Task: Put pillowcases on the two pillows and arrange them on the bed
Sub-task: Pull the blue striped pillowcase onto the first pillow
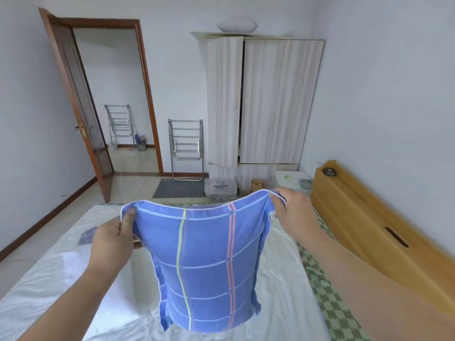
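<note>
A single wide-angle view looks out from the person's head, facing forward and tilted down across the bed, with straight lines bowing toward the edges. It sits close to the left hand and right hand, whose forearms enter from the bottom corners and fill much of the lower frame. Farther off, it faces the wardrobe straight ahead, the open door at left and the wooden headboard at right.
</note>
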